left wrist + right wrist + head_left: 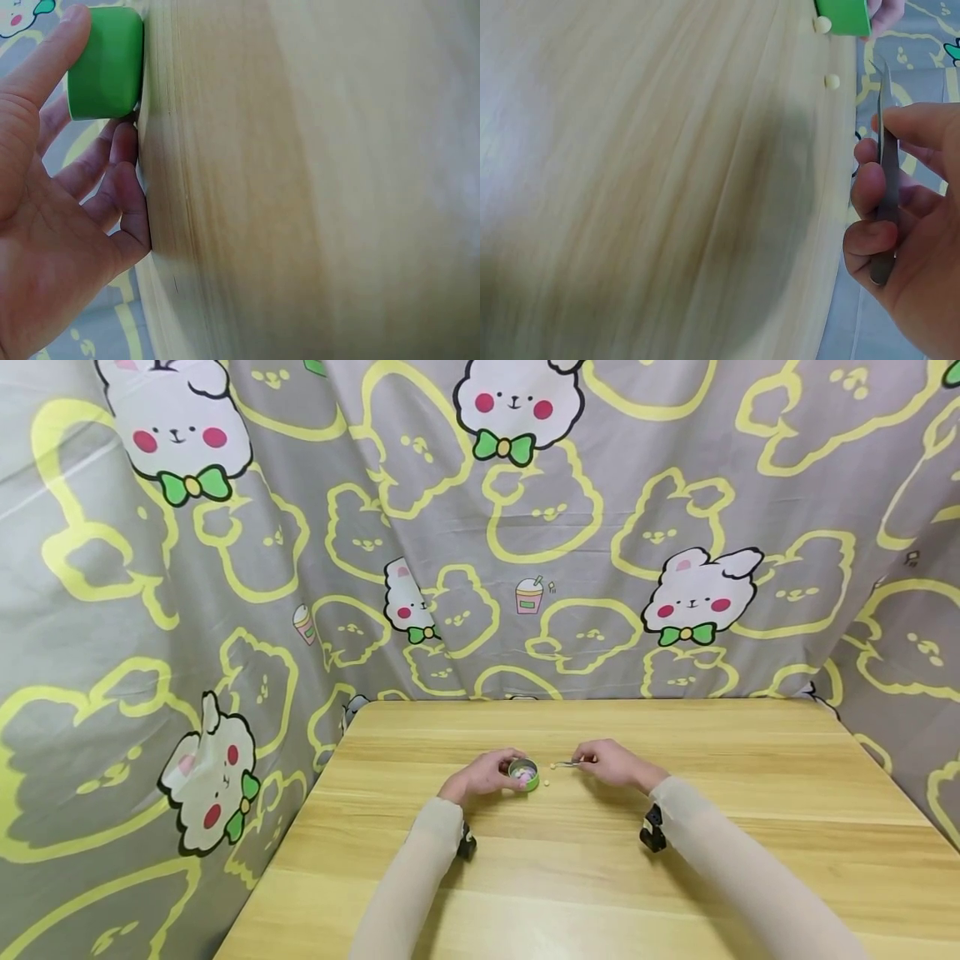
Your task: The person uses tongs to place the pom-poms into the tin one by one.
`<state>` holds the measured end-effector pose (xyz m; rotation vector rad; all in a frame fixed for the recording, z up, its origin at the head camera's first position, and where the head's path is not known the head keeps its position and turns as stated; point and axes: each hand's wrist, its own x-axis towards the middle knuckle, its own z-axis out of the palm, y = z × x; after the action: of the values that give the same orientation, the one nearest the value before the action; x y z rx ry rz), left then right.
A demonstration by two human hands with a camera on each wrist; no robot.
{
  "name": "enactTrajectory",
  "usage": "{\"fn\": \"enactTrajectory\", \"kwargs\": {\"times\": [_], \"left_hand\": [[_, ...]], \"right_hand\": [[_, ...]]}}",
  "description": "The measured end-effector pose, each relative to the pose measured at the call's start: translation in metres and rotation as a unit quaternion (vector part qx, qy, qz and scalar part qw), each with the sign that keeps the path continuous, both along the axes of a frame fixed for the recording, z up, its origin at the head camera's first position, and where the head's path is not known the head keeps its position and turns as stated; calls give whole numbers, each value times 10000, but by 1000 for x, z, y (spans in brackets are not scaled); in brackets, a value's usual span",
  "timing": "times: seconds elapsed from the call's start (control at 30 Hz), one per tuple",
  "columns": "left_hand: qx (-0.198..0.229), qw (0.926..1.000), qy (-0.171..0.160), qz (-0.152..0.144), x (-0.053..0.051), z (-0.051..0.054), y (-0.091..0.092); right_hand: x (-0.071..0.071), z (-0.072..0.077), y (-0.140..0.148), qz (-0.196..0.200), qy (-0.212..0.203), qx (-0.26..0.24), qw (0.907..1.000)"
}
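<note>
In the head view my left hand grips a small green container, thumb on the near side and fingers behind. It stands tilted a little on the table, with pink, purple and pale pieces inside. A pair of metal tweezers is held in my right hand, pointing left toward the container. In the right wrist view its tips look slightly apart, with nothing seen between them. Two small pale yellow balls, one ball near the tweezer tips and another ball beside the container, lie on the table.
The wooden table spreads around both hands. A grey patterned curtain hangs behind its far edge and along the sides. Dark wrist cameras, such as the right wrist camera, sit under both forearms.
</note>
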<state>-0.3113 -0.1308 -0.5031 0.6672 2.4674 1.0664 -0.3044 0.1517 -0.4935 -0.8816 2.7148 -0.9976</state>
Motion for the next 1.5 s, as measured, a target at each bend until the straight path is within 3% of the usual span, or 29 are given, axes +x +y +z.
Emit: {"fn": "enactTrajectory", "kwargs": {"times": [0.3, 0.6, 1.1, 1.5], "left_hand": [[30, 10000, -19, 18, -1, -1, -1], [3, 10000, 7, -17, 0, -1, 0], [-28, 9999, 103, -29, -1, -2, 0], [-129, 9995, 247, -120, 0, 3, 1]], "right_hand": [[-1, -4, -2, 203, 12, 185, 9996], [2, -8, -12, 517, 405, 383, 9971], [1, -14, -18, 442, 324, 557, 9969], [-1, -14, -19, 546, 364, 569, 9962]]}}
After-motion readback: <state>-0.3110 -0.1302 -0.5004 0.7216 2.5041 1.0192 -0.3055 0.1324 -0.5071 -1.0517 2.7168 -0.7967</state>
